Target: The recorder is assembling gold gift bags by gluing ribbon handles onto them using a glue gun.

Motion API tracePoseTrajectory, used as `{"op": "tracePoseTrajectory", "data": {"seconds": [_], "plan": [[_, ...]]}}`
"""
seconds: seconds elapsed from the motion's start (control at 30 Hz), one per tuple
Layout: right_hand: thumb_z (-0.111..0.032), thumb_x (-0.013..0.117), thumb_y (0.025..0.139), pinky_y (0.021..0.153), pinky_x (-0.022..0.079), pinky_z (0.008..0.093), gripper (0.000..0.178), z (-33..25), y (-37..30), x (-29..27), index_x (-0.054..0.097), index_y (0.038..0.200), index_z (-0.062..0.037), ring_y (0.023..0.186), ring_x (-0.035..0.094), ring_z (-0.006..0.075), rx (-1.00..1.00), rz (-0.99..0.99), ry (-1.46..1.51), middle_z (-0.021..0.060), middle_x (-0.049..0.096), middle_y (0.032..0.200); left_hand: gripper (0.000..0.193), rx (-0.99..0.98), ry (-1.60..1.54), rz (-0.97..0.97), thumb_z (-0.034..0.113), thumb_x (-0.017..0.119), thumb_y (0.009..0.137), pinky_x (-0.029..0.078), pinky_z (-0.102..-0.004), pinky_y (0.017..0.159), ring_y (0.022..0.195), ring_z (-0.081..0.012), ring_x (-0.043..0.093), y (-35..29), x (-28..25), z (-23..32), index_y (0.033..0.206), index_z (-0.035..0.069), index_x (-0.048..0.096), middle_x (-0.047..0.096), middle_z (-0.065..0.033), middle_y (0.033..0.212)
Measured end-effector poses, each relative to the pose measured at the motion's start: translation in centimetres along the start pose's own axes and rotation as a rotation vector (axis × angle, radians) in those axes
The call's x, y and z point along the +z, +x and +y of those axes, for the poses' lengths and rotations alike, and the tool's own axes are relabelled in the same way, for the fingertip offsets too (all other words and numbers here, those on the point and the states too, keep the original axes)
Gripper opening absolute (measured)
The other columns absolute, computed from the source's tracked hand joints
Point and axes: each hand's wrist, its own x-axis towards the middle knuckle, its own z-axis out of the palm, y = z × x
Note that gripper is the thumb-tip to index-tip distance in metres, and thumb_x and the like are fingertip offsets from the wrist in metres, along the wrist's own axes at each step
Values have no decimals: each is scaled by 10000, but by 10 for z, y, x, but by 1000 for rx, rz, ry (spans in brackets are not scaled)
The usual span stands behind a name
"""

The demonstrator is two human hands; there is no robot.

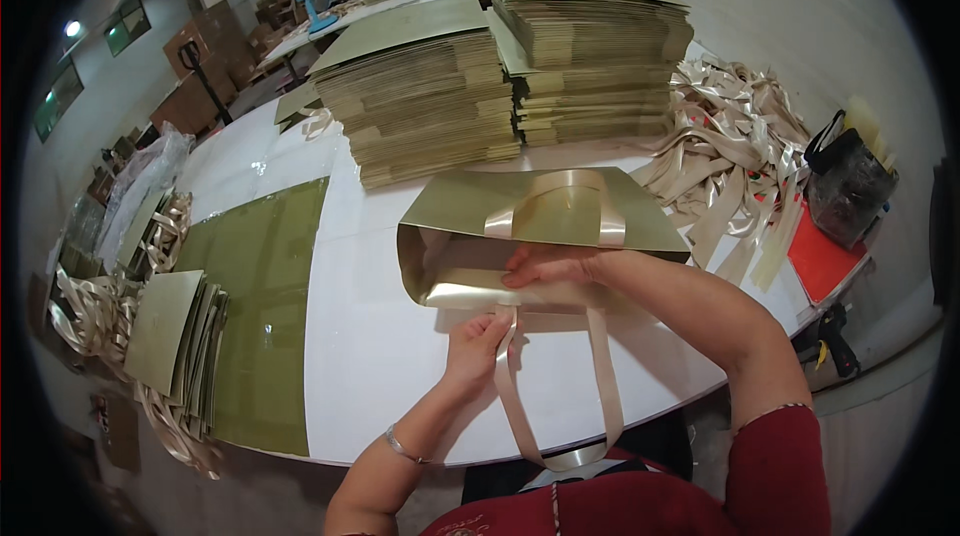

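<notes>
Here, left hand (pixel 478 341) pinches satin ribbon (pixel 605 376) — right hand (pixel 548 264) grips glossy gold bag (pixel 540 211).

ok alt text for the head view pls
Two bare hands work on a gold paper bag on a white table: the right hand reaches inside while the left hand grips its ribbon handle. Flat bag stacks stand behind.

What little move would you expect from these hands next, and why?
Probably the left hand pulls the ribbon end down snug. It pinches the ribbon just below the gold bag's open rim, the right hand reaches inside at that spot, and the ribbon loop hangs slack over the table edge.
</notes>
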Motion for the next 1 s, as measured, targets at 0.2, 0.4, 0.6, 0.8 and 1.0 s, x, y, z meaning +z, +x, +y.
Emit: {"op": "tracePoseTrajectory", "data": {"seconds": [0.2,0.4,0.6,0.8,1.0], "plan": [[-489,618,762,913,395,325,598,23,9,8,598,1141,-26,1043,548,233,-55,-24,6,141,615,1075,276,-140,-142,49,253,527,931,439,-244,498,513,-107,506,-5,17,4,809,17,601,557,-28,619],[-390,678,729,840,424,315,525,32,8,21,612,1109,-34,983,566,220,87,-110,145,133,624,1033,267,-158,-190,22,234,522,930,426,-280,456,473,-135,501,-1,23,-3,778,24,586,544,-41,584],[-274,703,718,720,465,295,363,19,4,19,630,1004,-62,799,583,168,23,-127,-133,72,646,886,241,69,572,-6,233,595,886,451,-258,502,579,-149,594,-8,4,13,851,-5,616,583,-59,625],[-374,677,781,837,468,349,498,53,-26,43,573,1145,-51,961,580,222,-268,116,235,108,609,1073,213,845,1341,69,56,674,675,492,-348,513,665,-290,606,12,-3,20,885,57,635,610,-118,870],[-313,592,781,786,484,435,352,58,-139,-16,593,1003,-40,934,590,359,215,-344,-583,209,621,928,218,1187,1460,-113,31,645,601,453,-286,457,564,-195,544,-18,-25,1,812,81,618,614,-54,858]]}}
